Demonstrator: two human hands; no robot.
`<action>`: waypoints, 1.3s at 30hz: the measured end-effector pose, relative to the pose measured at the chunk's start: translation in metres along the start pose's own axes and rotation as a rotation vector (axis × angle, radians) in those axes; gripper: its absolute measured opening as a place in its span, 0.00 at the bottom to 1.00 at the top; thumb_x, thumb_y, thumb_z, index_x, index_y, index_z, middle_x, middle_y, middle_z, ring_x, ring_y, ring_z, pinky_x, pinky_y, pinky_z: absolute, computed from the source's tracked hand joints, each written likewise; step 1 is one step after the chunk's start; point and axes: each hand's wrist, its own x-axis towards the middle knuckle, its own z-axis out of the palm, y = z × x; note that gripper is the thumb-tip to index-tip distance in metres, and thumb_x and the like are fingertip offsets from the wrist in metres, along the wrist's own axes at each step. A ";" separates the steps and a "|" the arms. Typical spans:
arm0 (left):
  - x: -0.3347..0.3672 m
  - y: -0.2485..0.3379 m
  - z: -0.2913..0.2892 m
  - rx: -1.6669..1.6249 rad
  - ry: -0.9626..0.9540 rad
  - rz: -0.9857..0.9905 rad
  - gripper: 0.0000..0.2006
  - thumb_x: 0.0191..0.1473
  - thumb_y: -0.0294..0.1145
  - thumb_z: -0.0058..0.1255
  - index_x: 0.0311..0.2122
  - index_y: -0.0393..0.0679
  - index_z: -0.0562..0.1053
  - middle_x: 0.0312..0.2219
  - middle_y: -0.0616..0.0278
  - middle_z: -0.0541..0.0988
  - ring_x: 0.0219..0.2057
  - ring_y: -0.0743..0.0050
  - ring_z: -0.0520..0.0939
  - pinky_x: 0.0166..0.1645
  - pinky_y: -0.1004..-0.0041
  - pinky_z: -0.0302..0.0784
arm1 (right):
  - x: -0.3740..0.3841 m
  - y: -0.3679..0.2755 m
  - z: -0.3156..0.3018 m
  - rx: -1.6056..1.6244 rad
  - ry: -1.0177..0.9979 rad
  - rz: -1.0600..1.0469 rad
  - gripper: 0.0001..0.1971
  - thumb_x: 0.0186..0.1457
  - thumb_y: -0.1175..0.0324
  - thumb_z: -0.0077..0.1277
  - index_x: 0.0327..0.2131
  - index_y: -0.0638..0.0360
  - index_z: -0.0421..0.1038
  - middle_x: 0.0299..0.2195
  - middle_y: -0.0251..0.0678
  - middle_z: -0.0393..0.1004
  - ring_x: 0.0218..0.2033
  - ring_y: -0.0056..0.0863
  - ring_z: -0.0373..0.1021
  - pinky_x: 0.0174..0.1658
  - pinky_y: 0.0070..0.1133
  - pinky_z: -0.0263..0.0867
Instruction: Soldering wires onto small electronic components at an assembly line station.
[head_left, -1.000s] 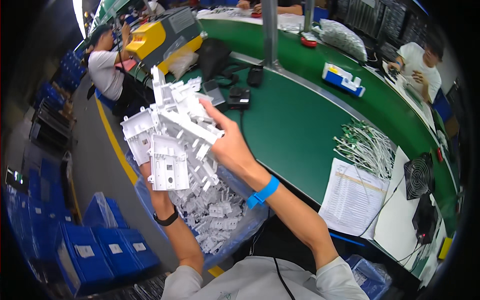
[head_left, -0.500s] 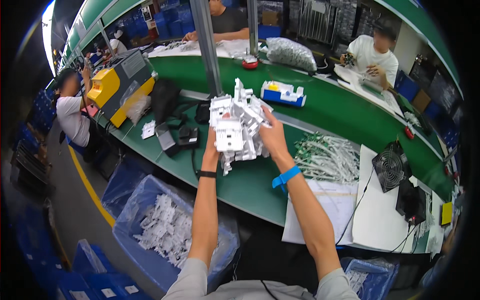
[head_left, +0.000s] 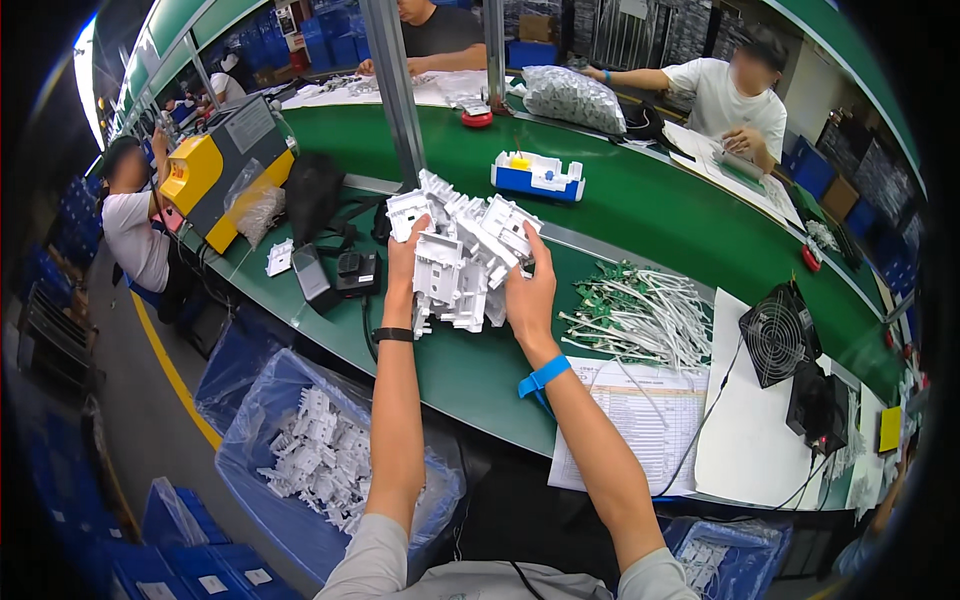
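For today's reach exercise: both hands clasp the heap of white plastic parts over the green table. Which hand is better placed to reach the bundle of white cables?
Probably the right hand: the white cables lie just right of it, while the left hand is beyond the white plastic parts.

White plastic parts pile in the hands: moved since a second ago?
Yes. The pile of white plastic parts went from above the blue bin to over the green table.

Even, bright overhead light; soft short shadows. Mild sheen on the curved green table [head_left: 640, 200]. Strong fisheye bending, black vignette at rim; centre sharp.
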 end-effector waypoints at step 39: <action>-0.138 0.085 0.044 1.266 0.118 0.381 0.33 0.60 0.48 0.55 0.62 0.34 0.66 0.62 0.35 0.66 0.66 0.37 0.61 0.69 0.46 0.51 | -0.028 -0.024 -0.055 -0.696 -0.221 -0.173 0.43 0.60 0.47 0.53 0.67 0.68 0.50 0.69 0.65 0.38 0.68 0.70 0.39 0.68 0.52 0.41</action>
